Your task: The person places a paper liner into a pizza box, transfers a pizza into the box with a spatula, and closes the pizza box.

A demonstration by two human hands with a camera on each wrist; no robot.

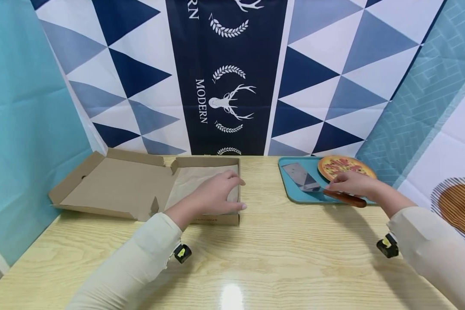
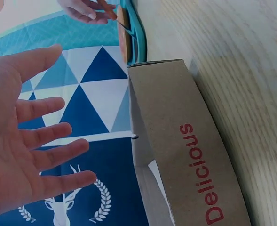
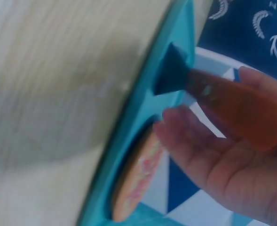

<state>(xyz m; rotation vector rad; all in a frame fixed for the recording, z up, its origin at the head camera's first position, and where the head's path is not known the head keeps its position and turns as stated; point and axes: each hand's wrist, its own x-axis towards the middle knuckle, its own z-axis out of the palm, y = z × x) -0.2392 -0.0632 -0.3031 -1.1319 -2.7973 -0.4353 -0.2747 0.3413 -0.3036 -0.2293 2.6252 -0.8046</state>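
Observation:
My right hand (image 1: 352, 183) pinches the brown handle of a metal spatula (image 1: 300, 175) near its neck, over the front of a blue tray (image 1: 284, 172). The spatula's wide flat blade lies over the tray's left part. Beside it on the tray is a round pizza (image 1: 346, 165) with red and yellow topping; in the right wrist view the pizza (image 3: 140, 172) shows edge-on below the fingers. Above an open cardboard pizza box (image 1: 217, 219), my left hand (image 1: 217, 193) hovers with fingers spread, holding nothing. The left wrist view shows this hand (image 2: 35, 136) beside the box's wall.
The box's lid (image 1: 120, 185) lies folded back to the left, and a paper sheet (image 1: 189, 181) lines its base. Wooden tabletop (image 1: 263, 249) stretches between box and tray and in front of both. A patterned cloth (image 1: 228, 86) hangs behind.

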